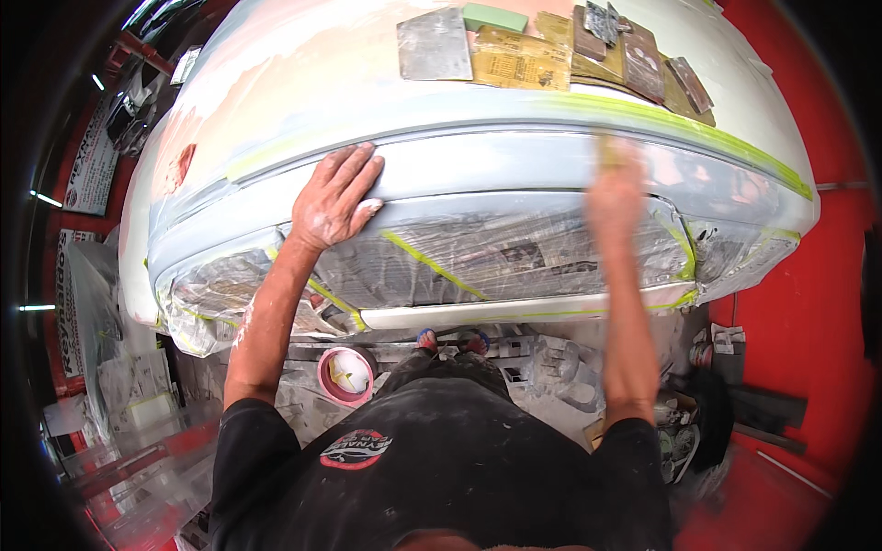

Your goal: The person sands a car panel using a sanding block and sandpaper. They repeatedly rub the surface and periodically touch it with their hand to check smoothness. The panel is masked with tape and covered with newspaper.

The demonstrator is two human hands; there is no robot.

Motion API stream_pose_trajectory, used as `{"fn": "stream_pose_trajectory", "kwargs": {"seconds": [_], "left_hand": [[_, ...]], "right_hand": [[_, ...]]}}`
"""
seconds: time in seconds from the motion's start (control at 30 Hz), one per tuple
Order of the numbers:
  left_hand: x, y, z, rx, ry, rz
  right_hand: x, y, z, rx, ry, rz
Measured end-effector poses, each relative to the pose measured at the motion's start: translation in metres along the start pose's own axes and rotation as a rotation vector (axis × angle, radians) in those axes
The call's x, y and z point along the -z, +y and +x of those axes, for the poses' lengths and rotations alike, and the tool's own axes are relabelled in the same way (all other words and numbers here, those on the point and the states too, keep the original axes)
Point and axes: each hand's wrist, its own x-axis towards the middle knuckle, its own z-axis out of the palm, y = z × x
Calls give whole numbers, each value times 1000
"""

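My left hand [335, 197] lies on the grey-primed rim [469, 156] of a white car body, fingers stretched out and slightly apart, with white dust on the thumb. My right hand [614, 193], smeared by motion, presses a yellowish piece of sanding paper [606, 142] against the same rim farther right. Yellow-green masking tape [707, 133] runs along the panel above it. Below the rim, plastic and newspaper masking [496, 257] covers an opening. Worn sanding sheets [524, 60], a grey plate [432, 46] and a green block [494, 16] rest on the body higher up.
A pink bucket [345, 399] stands on the littered floor by my feet [427, 340]. Signboards and plastic sheeting [96, 294] line the left side. A red wall or surface [799, 303] is at the right, with dark items [703, 409] on the floor beside it.
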Motion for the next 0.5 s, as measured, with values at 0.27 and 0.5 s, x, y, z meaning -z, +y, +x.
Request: {"fn": "stream_pose_trajectory", "kwargs": {"seconds": [0.27,0.5], "left_hand": [[5,-7,-10,15,12,-26],[-1,1,1,23,9,-102]], "right_hand": [[-3,-109,2,273,-5,324],[-9,-6,0,-451,25,-8]]}}
